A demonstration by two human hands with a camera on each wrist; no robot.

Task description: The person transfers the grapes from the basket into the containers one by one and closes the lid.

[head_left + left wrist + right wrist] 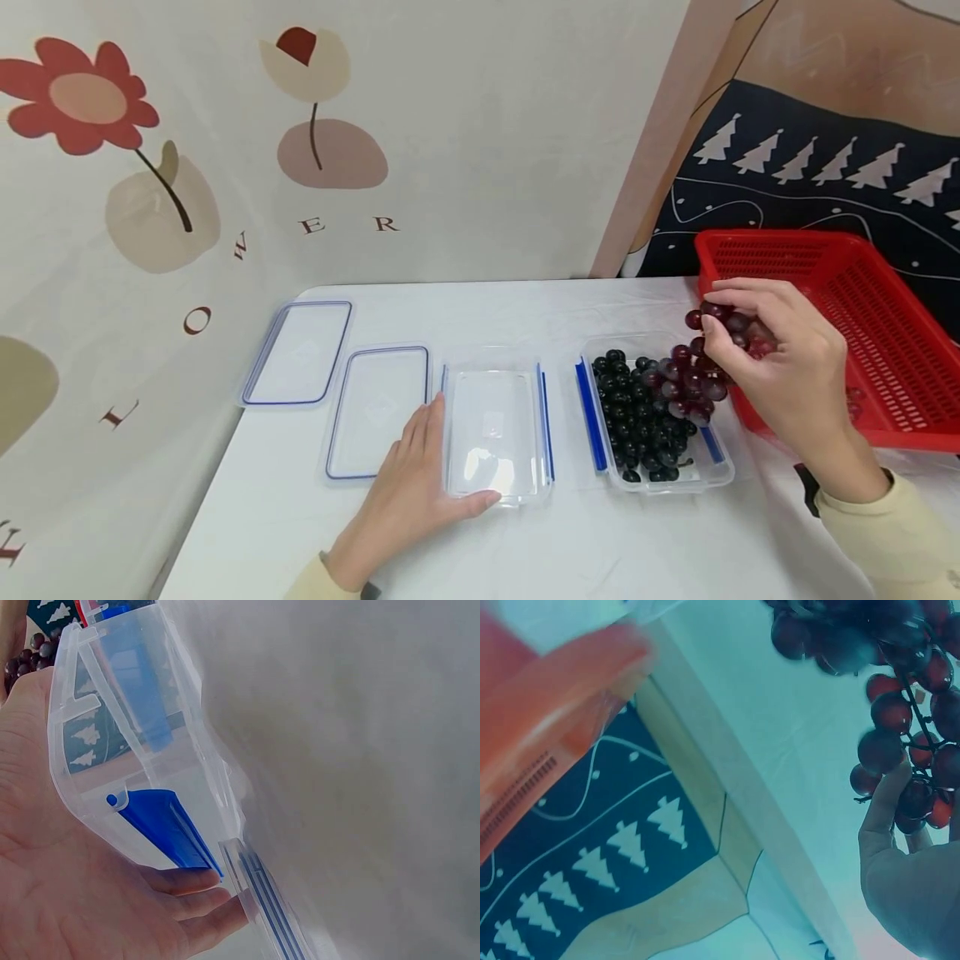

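Note:
My right hand [795, 367] pinches the upper part of a bunch of red grapes [690, 385], thumb on one side and fingers on the other. The bunch hangs down over the right side of a clear plastic container [660, 485] with blue side clips, in which black grapes [637, 417] lie. In the right wrist view the fingertips press against the red grapes [892, 712] and their green stem. My left hand [412, 483] rests along the left side of a second clear container [495, 429] with nothing in it, fingers straight against its wall and thumb by the near edge.
Two clear lids with blue seals, one at the far left [300, 354] and one beside the left hand [378, 417], lie flat on the white table [255, 500]. A red plastic basket [918, 342] stands at the right, behind the right hand. Printed cloth [487, 125] hangs at the back.

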